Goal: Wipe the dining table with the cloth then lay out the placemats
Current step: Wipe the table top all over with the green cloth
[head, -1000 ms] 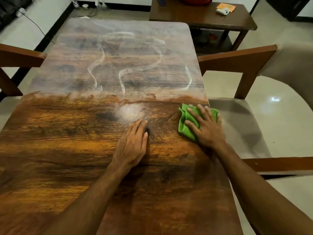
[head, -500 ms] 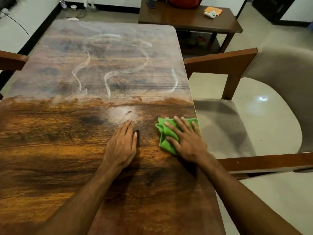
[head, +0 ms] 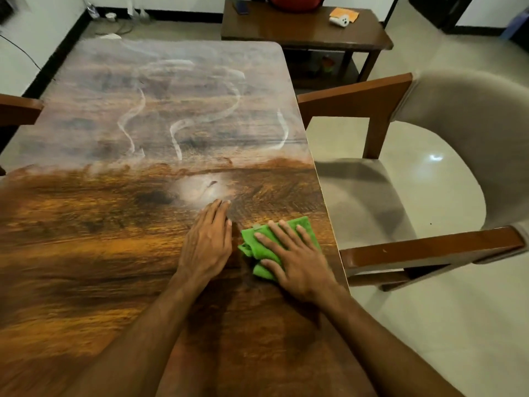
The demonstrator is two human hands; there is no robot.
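The wooden dining table fills the view. Its far half is hazy with pale curved streaks; the near half looks dark and glossy. A crumpled green cloth lies near the table's right edge. My right hand presses flat on the cloth, fingers spread over it. My left hand rests flat on the bare wood just left of the cloth, fingers together, holding nothing. No placemats are in view.
A wooden armchair with a beige seat stands close against the table's right edge. Another chair's arm shows at the left. Behind the table is a dark side table with small items on it.
My right hand has slid the cloth leftward and toward me along the right side. The left hand has stayed flat on the table.
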